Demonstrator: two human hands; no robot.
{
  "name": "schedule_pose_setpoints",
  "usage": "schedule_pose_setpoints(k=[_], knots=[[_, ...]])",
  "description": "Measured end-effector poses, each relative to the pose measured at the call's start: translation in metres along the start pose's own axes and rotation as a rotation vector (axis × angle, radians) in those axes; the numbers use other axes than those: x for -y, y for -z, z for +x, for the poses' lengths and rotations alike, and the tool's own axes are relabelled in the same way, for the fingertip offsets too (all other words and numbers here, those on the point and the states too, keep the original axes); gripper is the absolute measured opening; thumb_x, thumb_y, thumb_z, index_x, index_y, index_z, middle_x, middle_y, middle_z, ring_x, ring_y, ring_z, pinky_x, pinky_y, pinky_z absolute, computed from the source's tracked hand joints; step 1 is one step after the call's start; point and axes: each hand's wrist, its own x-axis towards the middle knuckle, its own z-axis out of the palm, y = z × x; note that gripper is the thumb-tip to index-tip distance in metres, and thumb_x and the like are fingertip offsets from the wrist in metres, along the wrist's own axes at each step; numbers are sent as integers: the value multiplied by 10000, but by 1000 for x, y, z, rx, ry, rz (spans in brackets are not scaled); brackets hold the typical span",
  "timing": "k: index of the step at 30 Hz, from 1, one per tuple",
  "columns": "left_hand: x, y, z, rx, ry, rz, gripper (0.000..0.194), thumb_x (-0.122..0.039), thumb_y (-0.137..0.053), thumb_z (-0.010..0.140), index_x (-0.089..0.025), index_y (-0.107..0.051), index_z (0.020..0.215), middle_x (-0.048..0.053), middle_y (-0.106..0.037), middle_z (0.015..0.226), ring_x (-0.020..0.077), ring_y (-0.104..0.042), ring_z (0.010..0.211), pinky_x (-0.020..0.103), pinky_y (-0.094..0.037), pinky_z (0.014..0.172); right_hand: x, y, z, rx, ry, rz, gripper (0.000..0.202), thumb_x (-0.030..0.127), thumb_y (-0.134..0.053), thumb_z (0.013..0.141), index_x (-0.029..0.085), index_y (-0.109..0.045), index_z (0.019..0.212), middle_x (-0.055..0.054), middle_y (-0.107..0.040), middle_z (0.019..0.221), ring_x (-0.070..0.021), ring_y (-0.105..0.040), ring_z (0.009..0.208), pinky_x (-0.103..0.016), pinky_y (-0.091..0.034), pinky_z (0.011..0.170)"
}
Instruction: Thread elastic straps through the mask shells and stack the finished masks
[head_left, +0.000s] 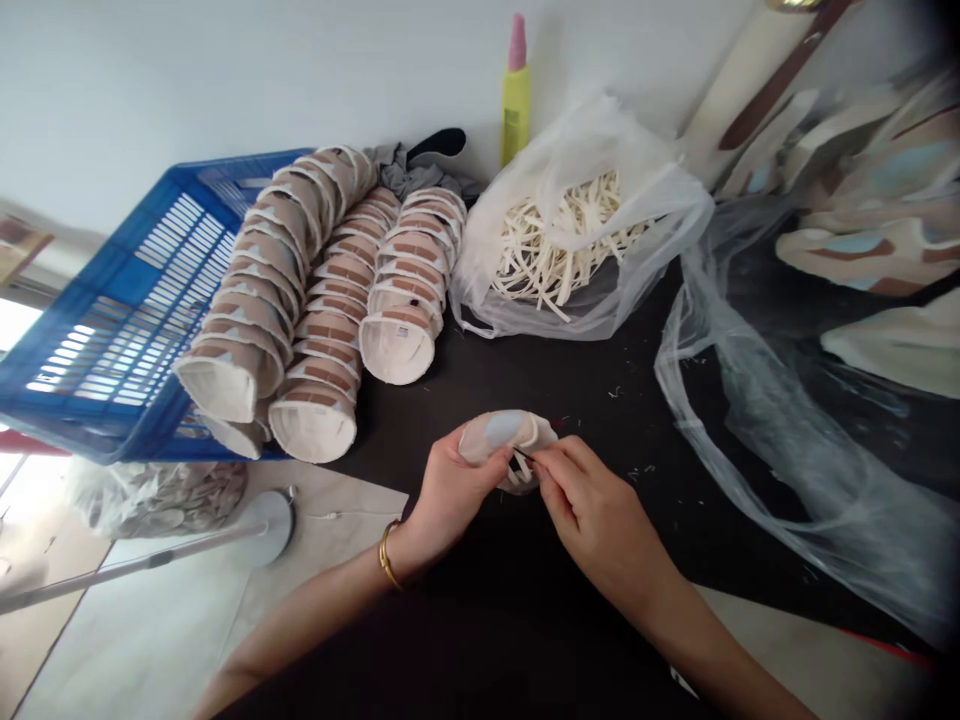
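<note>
Fabric piece (pixel 486 431) curves, beige with a pale blue patch (pixel 504 428).

You hold one small cream fabric piece (pixel 480 440), curved, with pale blue patch (pixel 505 427), before your body.

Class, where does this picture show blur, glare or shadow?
In the head view, the fabric pieces at upper right look blurred, darkening toward the edge; the head view's lower-left floor carries pale glare; in the head view, the yellow bottle casts a faint shadow on the wall.
</note>
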Motion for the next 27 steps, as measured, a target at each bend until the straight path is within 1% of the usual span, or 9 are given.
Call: schedule_pose_setpoints(k=[4, 7, 9, 11, 14, 18, 21, 25, 27], knots=[[3, 2, 0, 7, -43, 58, 290, -230, -728, 815, -181, -713, 1100, 62, -755, 1037, 210, -690, 953, 339, -548, 877, -2, -2, 0, -30, 22, -30, 225, 183, -418, 1018, 172, -628, 939, -59, -576, 904, -173, -605, 790, -309, -499, 746], [4, 2, -1, -12, -144, 199, 202, -182, -694, 826, -184, -707, 1028, 49, -739, 971, 188, -680, 872, 319, -552, 804, -2, -5, -2, -55, 30, -76, 228, 153, -418, 1002, 168, -622, 903, -60, -579, 886, -174, -600, 765, -306, -484, 708], [3, 2, -2, -55, -292, 370, 55, -162, -673, 836, -183, -690, 885, 28, -702, 852, 162, -645, 772, 294, -535, 716, 0, -8, -3, -73, 22, -111, 232, 135, -412, 990, 171, -611, 875, -49, -581, 833, -174, -590, 721, -302, -457, 659], [2, 2, -2, -84, -511, 549, 111, -134, -638, 862, -184, -643, 763, 11, -645, 755, 141, -592, 708, 272, -502, 658, 3, -9, -2, -89, 2, -111, 234, 128, -404, 979, 179, -593, 850, -39, -593, 786, -175, -586, 685, -303, -431, 630], [2, 5, 0, -48, -810, 708, 200, -72, -571, 889, -185, -601, 727, 10, -602, 712, 132, -538, 693, 257, -465, 637, 6, -7, 4, -61, -82, 63, 227, 147, -396, 979, 194, -571, 841, -38, -639, 801, -168, -609, 694, -296, -435, 653], [3, 7, 0, 19, -939, 768, 196, -51, -551, 882, -173, -606, 739, 44, -619, 748, 151, -524, 711, 271, -449, 636, 1, -3, 16, 150, -270, 450, 287, 299, -378, 1026, 212, -556, 819, 2, -619, 703, -138, -572, 603, -251, -424, 573], [1, 6, -1, 47, -815, 686, 212, -104, -566, 890, -191, -641, 713, 36, -618, 710, 158, -528, 690, 279, -449, 649, 1, -2, 20, 197, -258, 389, 299, 293, -359, 1022, 206, -558, 816, -11, -631, 721, -143, -584, 619, -250, -420, 576], [-1, 8, 4, -53, -341, 364, 121, -274, -697, 858, -201, -717, 764, 24, -659, 736, 169, -586, 714, 284, -465, 687, 9, 8, 12, 100, -115, -122, 260, 154, -375, 940, 191, -580, 783, -51, -655, 739, -172, -615, 620, -278, -380, 564], [-1, 11, 10, -109, -112, 133, 190, -355, -753, 814, -185, -736, 898, 27, -697, 799, 159, -593, 697, 261, -450, 613, 10, 17, 7, 85, -79, -179, 257, 183, -403, 952, 201, -626, 826, -37, -679, 729, -170, -631, 595, -280, -380, 547]])
